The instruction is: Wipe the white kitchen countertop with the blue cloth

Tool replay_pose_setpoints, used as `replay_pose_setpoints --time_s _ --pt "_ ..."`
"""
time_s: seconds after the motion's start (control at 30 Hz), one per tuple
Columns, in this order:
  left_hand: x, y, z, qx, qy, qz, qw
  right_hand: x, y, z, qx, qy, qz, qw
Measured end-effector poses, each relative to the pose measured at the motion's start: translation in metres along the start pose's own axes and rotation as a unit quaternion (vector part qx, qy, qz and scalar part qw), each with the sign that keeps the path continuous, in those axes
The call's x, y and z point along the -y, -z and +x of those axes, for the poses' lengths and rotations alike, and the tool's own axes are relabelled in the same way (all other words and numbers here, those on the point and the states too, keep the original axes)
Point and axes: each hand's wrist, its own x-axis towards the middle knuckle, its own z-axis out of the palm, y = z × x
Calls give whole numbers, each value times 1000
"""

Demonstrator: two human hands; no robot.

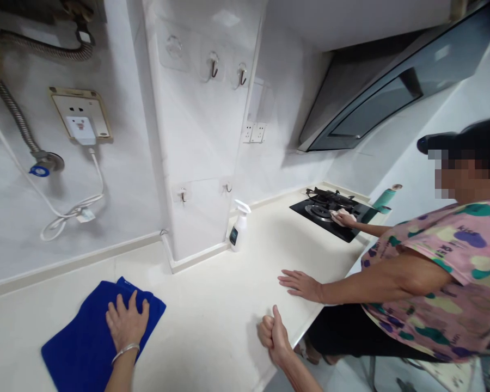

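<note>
My left hand (126, 322) lies flat with fingers spread on a blue cloth (85, 340) that rests on the white countertop (212, 305) at the lower left. A silver bangle circles that wrist. My right hand (273, 333) is curled into a fist with the thumb up, resting at the counter's front edge, and nothing shows in it.
Another person in a patterned shirt (445, 283) leans over the counter at right, one hand (300, 285) flat on it, the other (343, 218) pressing a cloth on the black gas hob (330, 209). A white spray bottle (239, 227) stands by the wall corner. Range hood (375, 103) overhead.
</note>
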Motion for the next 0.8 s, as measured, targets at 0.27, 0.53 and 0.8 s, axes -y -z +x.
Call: replay_pose_setpoints --time_s 0.27,0.53,0.8 --pt "0 -1 -1 -2 3 2 1000 3 -2 -12 30 -4 6 1000" --pt "0 -6 0 -5 -2 53 999 58 -11 -16 -128 75 -106 983" --pt "2 -1 -19 60 -114 48 991 62 0 -12 -209 393 -462 767"
